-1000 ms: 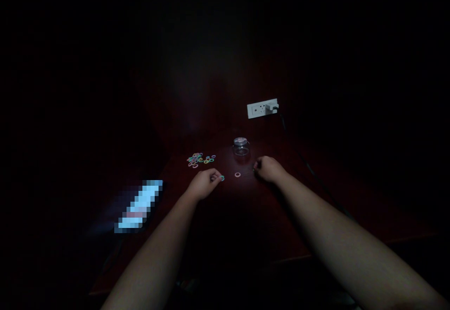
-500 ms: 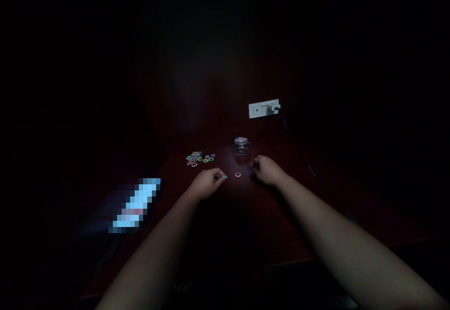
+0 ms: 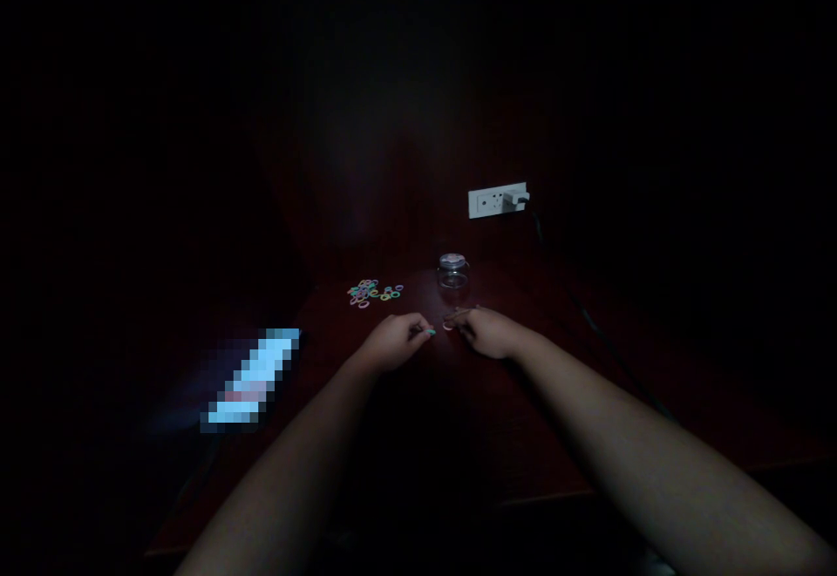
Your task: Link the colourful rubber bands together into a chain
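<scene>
Pinched between the thumb and fingers of my left hand is a small green hair tie, held just above the table. My right hand reaches over a pale pink hair tie that lies on the table. Its fingers are stretched out and partly cover that ring; a firm grip on it does not show. Behind my hands stands a clear jar with its lid on. A loose pile of pastel hair ties lies to the left of the jar.
A lit phone, its screen blurred out, lies at the left of the dark red table. On the back wall is a white socket plate with a plug in it; a cable runs down the right side. The surroundings are very dark.
My right hand has moved left and down onto the pink hair tie, which was uncovered before. My left hand, still pinching the green one, has shifted slightly right. The view has turned slightly.
</scene>
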The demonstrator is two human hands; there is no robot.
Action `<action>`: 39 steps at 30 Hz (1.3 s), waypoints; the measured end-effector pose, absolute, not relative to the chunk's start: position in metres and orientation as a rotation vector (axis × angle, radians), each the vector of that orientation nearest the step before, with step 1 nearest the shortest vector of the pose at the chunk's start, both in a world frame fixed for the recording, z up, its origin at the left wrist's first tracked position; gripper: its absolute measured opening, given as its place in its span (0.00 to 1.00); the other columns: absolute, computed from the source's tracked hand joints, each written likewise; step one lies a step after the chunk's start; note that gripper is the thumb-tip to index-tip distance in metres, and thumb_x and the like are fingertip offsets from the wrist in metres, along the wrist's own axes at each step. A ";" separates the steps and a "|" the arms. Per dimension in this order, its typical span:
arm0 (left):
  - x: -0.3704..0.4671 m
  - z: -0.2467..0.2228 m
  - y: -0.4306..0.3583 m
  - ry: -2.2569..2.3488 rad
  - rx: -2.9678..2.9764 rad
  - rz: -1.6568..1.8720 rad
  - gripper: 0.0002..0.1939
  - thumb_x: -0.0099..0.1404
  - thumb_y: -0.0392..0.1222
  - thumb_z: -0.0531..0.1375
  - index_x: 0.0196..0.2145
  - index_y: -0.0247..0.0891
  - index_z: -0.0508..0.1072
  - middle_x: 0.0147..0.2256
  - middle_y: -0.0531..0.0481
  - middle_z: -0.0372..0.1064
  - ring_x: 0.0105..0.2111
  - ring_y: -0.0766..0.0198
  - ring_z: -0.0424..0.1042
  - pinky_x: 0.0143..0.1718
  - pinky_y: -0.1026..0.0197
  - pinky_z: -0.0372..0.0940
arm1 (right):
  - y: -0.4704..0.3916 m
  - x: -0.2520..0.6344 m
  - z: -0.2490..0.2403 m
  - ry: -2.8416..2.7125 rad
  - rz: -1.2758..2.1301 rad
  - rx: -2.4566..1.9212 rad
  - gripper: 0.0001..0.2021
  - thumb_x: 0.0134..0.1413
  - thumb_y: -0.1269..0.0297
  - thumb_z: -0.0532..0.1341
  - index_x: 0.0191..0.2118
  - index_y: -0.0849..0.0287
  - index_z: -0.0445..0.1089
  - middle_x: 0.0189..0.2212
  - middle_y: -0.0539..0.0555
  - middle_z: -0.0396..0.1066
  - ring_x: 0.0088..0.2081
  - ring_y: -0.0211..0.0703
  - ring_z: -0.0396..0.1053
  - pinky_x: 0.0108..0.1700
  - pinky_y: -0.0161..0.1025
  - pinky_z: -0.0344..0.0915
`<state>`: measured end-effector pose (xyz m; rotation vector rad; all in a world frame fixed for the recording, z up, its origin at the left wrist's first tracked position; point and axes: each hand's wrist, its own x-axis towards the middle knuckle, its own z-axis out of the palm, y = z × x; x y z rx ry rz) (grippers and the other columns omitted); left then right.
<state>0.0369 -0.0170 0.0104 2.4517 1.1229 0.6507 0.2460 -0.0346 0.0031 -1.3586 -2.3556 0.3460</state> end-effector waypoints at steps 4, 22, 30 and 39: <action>0.038 0.013 -0.017 1.061 2.424 0.786 0.08 0.58 0.44 0.55 0.31 0.38 0.71 0.39 0.48 0.71 0.37 0.63 0.69 0.38 0.64 0.62 | -0.036 0.246 0.008 -2.260 0.355 -1.424 0.17 0.47 0.77 0.54 0.42 0.55 0.71 0.43 0.53 0.71 0.46 0.44 0.67 0.49 0.37 0.59; 0.051 0.003 -0.019 0.854 1.862 0.918 0.12 0.52 0.41 0.62 0.31 0.32 0.67 0.26 0.48 0.70 0.27 0.68 0.70 0.29 0.66 0.64 | -0.040 0.229 0.006 -1.837 0.866 -0.991 0.10 0.46 0.61 0.60 0.28 0.65 0.68 0.21 0.50 0.67 0.23 0.34 0.62 0.26 0.32 0.58; 0.051 0.006 -0.023 0.758 1.838 0.913 0.11 0.60 0.41 0.55 0.38 0.30 0.69 0.32 0.44 0.71 0.30 0.66 0.71 0.34 0.63 0.65 | -0.035 0.230 0.003 -1.707 0.890 -0.975 0.09 0.43 0.62 0.62 0.27 0.64 0.66 0.20 0.49 0.65 0.22 0.32 0.59 0.24 0.31 0.55; 0.053 0.004 -0.023 0.838 1.837 0.903 0.11 0.51 0.37 0.62 0.33 0.31 0.68 0.26 0.48 0.70 0.26 0.69 0.69 0.29 0.67 0.63 | -0.037 0.229 0.003 -1.749 0.871 -0.959 0.09 0.43 0.62 0.62 0.26 0.63 0.64 0.19 0.48 0.63 0.21 0.31 0.57 0.24 0.30 0.55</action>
